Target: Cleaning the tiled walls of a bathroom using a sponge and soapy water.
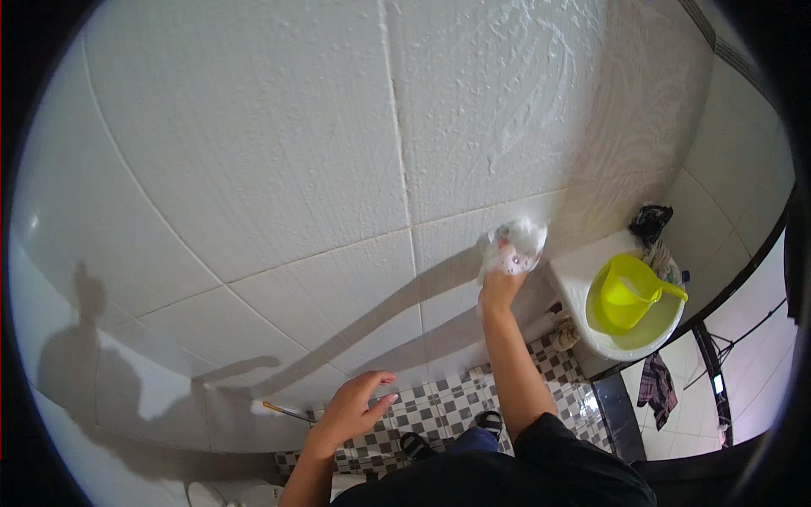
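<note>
My right hand (505, 269) reaches up to the white tiled wall (304, 158), right of a vertical grout line. Thick white soap foam (526, 236) covers its fingers, so whatever it may hold is hidden. Wet suds streaks (545, 70) run over the tiles above it. Lower down, my left hand (360, 405) hangs in the air with thumb and fingers apart and nothing in it.
At right, a white basin (570, 269) holds a yellow-green plastic dipper (624, 298). A black plastic bag (651, 223) lies behind it. Below are checkered floor tiles (424, 412) and my sandals (415, 445). A yellow-tipped stick (274, 407) lies by the wall. A plaid cloth (657, 390) is beyond the dark threshold (618, 415).
</note>
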`<action>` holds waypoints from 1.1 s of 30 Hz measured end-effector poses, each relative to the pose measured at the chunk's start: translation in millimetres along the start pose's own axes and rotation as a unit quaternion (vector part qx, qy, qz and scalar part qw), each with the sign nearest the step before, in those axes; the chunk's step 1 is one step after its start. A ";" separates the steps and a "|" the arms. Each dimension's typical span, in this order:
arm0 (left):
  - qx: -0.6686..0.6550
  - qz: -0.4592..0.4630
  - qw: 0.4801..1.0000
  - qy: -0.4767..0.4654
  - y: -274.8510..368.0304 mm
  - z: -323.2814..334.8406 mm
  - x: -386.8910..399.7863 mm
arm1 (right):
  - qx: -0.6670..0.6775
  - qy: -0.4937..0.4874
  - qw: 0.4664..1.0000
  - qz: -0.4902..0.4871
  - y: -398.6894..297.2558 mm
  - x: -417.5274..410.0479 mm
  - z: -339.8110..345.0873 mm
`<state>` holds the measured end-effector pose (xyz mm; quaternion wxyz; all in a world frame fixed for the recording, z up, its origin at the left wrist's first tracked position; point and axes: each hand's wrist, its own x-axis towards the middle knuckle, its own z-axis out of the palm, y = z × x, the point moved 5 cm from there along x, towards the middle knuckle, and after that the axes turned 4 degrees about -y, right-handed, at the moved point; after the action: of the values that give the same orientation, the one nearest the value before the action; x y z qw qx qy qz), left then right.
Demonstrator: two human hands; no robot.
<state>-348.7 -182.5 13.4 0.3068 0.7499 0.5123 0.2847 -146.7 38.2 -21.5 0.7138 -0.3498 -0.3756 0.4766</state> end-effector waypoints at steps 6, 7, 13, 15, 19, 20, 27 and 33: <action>-0.018 0.002 1.000 -0.017 6.2 2.3 7.6 | -0.420 -0.112 0.738 -0.516 21.8 -58.5 23.4; -0.017 0.005 1.000 -0.007 7.0 0.9 9.3 | -0.428 -0.257 0.738 -0.453 46.8 -71.6 15.4; -0.007 0.013 1.000 -0.009 4.4 -7.6 3.8 | -0.524 -0.386 0.605 -0.459 60.6 -75.2 -11.3; -0.002 0.016 1.000 0.015 2.7 -12.0 -1.0 | -0.507 -0.270 0.634 -0.518 6.8 -47.4 6.0; -0.029 -0.006 0.999 0.020 -1.7 -13.3 -3.1 | -0.383 -0.009 0.745 -0.547 -95.2 6.7 59.1; -0.019 0.008 1.000 0.023 0.3 -13.5 -2.9 | -0.364 0.027 0.750 -0.552 -102.2 6.4 74.8; 0.008 0.027 0.999 0.046 8.8 -23.9 -11.9 | -0.357 -0.366 0.589 -0.625 11.8 -100.0 96.9; -0.001 0.009 0.995 0.096 5.9 -43.2 -43.8 | -0.415 -0.510 0.467 -0.591 12.0 -98.9 80.6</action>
<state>-391.0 -218.3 41.0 0.2538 0.7234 0.5326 0.3587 -248.0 -40.0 -13.8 0.2783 0.0056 -0.9442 -0.1762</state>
